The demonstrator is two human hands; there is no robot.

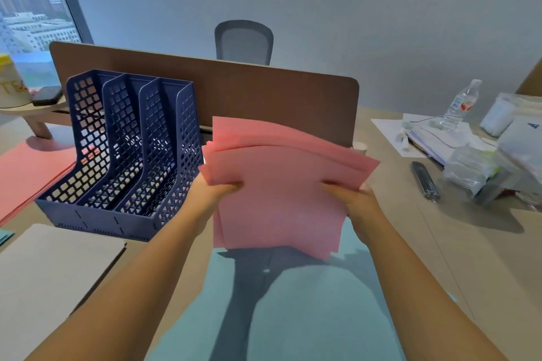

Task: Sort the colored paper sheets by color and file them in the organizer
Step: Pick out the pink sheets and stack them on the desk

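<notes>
I hold a loose, fanned stack of pink sheets (281, 184) above the desk, just right of the organizer. My left hand (209, 192) grips its left edge and my right hand (356, 202) grips its right edge. The dark blue perforated organizer (126, 152) has three upright slots, and they look empty. Beneath the pink stack lie teal sheets (293, 308) on the desk in front of me. A flat pile of red sheets (26, 173) lies to the left, behind the organizer. Tan sheets (50, 278) sit at the near left.
A brown desk divider (264, 91) stands behind the organizer, with a chair (243, 41) beyond it. At right are a water bottle (462, 105), a black remote (425, 182), papers and plastic bags (481, 167). A small shelf with a phone (47, 95) is at far left.
</notes>
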